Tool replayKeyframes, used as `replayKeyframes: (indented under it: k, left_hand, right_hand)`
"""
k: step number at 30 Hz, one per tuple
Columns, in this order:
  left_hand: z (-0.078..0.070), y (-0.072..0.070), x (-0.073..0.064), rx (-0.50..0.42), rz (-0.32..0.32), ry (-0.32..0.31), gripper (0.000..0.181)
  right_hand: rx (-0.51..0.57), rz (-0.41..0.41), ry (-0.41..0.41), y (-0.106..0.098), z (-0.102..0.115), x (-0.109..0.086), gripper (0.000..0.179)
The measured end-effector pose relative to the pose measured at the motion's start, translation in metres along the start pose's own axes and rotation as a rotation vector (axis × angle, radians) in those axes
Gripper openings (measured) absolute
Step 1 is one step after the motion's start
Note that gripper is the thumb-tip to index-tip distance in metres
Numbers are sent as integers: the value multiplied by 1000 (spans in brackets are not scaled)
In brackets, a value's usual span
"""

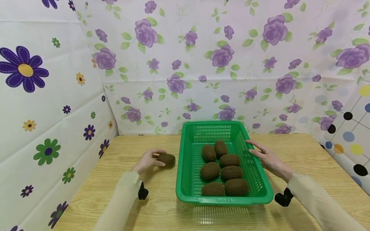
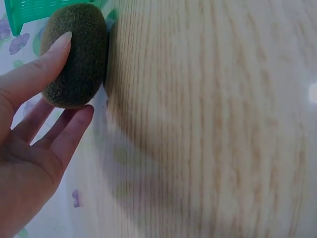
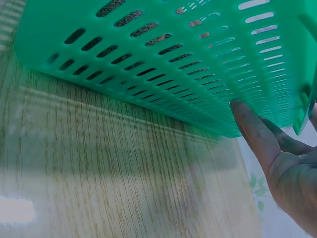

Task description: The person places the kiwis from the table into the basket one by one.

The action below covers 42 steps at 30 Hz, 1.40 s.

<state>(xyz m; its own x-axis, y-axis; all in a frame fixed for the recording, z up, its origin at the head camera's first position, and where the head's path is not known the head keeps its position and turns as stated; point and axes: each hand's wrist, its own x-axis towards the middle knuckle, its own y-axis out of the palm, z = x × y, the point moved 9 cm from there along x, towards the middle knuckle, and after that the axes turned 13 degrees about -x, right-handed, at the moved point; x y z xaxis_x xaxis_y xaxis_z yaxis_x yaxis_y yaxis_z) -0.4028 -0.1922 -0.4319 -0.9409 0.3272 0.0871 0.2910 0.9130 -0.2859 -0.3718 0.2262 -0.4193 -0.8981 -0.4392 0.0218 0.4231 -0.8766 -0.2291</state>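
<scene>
My left hand [image 1: 148, 161] holds a brown, fuzzy kiwi [image 1: 166, 160] at the table's left side, beside the basket. In the left wrist view the thumb lies across this kiwi [image 2: 79, 54], with fingers at its lower end. The green plastic basket [image 1: 224, 201] stands in the middle, with several kiwis [image 1: 209, 171] lying in loose rows on its floor. My right hand [image 1: 267, 158] is at the basket's right rim with fingers extended. In the right wrist view, a fingertip meets the slotted outer wall [image 3: 163, 54].
The wooden table [image 1: 156, 205] runs under the basket and both arms. Behind it hangs a flowered cloth [image 1: 179, 64], and another patterned cloth [image 1: 52, 106] covers the left side. A dotted cloth [image 1: 348, 136] is at the right. Black wrist cameras [image 1: 143, 191] sit on both sleeves.
</scene>
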Motion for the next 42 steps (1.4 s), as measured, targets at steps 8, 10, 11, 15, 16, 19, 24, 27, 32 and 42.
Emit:
replayKeyframes:
  k: [8, 10, 11, 15, 16, 19, 24, 27, 32, 42]
  left_hand:
    - [3, -4, -1, 32, -75, -5, 46]
    - [4, -5, -1, 26, -94, -9, 46]
    - [0, -5, -4, 18, -104, -22, 46]
    - [1, -11, -6, -5, -161, -61, 46]
    - [1, -12, -7, -8, -171, -68, 46]
    - [1, -19, -6, -17, -195, -74, 47]
    - [-12, -26, -7, 7, -190, -50, 46]
    - [-21, -30, -8, 20, -185, -29, 47]
    - [-36, -34, -7, 10, -181, -7, 47]
    - [-79, -22, 1, 42, -155, 49, 46]
  right_hand:
    - [8, 5, 18, 1, 0, -1, 56]
    - [12, 5, 21, 1, 1, -1, 56]
    - [13, 4, 19, 1, 1, -1, 56]
    - [8, 1, 15, 1, 0, -1, 55]
    - [1, -2, 14, 0, 0, -1, 55]
    - [-19, -8, 18, -2, -1, -1, 55]
    - [-22, -6, 19, -2, -1, -1, 55]
    - [-11, -4, 18, -1, -1, 0, 55]
    - [2, -3, 19, -1, -2, 1, 55]
    - [-13, -8, 26, -2, -3, 0, 56]
